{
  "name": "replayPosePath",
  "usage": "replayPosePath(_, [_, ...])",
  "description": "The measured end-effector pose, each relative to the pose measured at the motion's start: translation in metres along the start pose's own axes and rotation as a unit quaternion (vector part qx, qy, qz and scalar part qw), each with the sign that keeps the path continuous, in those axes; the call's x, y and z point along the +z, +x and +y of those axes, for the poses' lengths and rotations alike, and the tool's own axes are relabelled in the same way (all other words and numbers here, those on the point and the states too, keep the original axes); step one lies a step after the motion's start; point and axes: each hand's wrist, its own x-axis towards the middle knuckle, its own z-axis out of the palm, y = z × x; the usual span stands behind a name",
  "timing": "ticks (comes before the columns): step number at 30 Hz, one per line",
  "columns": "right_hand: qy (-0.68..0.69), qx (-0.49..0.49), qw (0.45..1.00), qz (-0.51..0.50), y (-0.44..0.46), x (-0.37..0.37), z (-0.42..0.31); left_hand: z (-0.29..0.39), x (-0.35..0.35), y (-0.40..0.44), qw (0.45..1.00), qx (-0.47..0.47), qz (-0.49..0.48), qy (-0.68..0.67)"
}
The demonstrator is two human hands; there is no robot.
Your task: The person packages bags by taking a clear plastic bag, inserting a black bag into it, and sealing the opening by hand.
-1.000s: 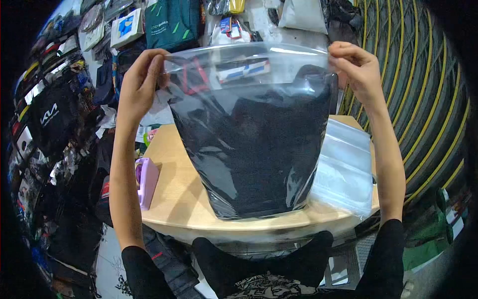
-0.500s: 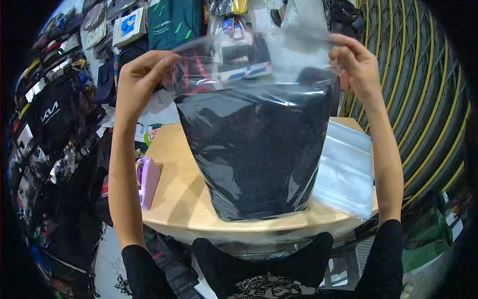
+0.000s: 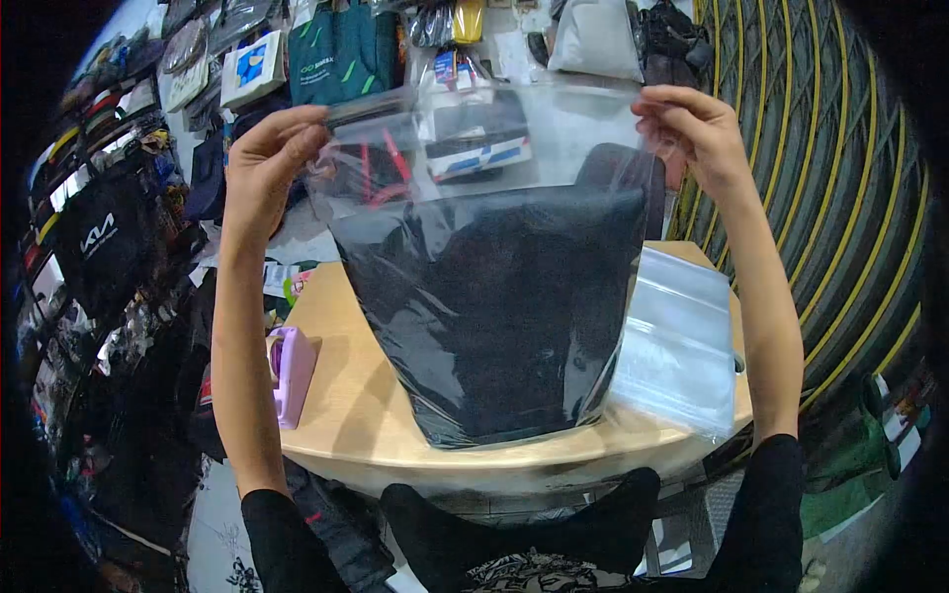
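A clear plastic bag (image 3: 583, 119) with a folded black fabric item (image 3: 504, 306) inside stands upright over the table. My left hand (image 3: 272, 163) pinches the bag's top left corner between thumb and fingers. At the top right corner, my right hand (image 3: 697, 138) grips the plastic in the same way. The top of the bag is stretched flat between both hands, above the black item. Its bottom edge is near the front edge of the table; I cannot tell what exactly the black item is.
A stack of clear plastic bags (image 3: 677, 341) lies on the right of the wooden table (image 3: 341, 395). On the left stands a purple tape dispenser (image 3: 294, 376). Bags hang on the wall behind, among them a green one (image 3: 341, 54). A folding metal gate (image 3: 791, 198) is at the right.
Both hands have shifted slightly left with the bag, and its top edge has come down a little. The plastic is now stretched smoother and shows less blur.
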Motion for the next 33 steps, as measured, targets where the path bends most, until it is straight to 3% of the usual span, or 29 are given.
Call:
replayPosePath(8, [0.007, -0.050, 0.999, 0.008, 0.000, 0.005, 0.010, 0.001, -0.024, -0.001, 0.997, -0.016, -0.077, 0.003])
replayPosePath(14, [-0.189, -0.112, 0.975, 0.040, -0.008, 0.016, 0.003, -0.001, -0.023, 0.000, 0.996, -0.020, -0.086, -0.030])
replayPosePath(19, [-0.103, -0.129, 0.986, 0.020, -0.006, 0.014, 0.008, 0.005, -0.019, 0.005, 0.988, 0.013, -0.147, -0.056])
replayPosePath(26, [-0.191, -0.022, 0.978, 0.084, -0.006, 0.029, -0.001, 0.002, -0.019, 0.002, 0.998, -0.027, -0.059, 0.003])
replayPosePath(28, [-0.132, -0.031, 0.988, 0.072, -0.004, 0.028, 0.003, 0.000, -0.014, -0.001, 0.997, -0.033, 0.002, 0.066])
replayPosePath(33, [-0.099, -0.027, 0.992, 0.079, 0.000, 0.029, 0.004, 0.007, -0.005, -0.004, 0.992, -0.009, 0.005, 0.127])
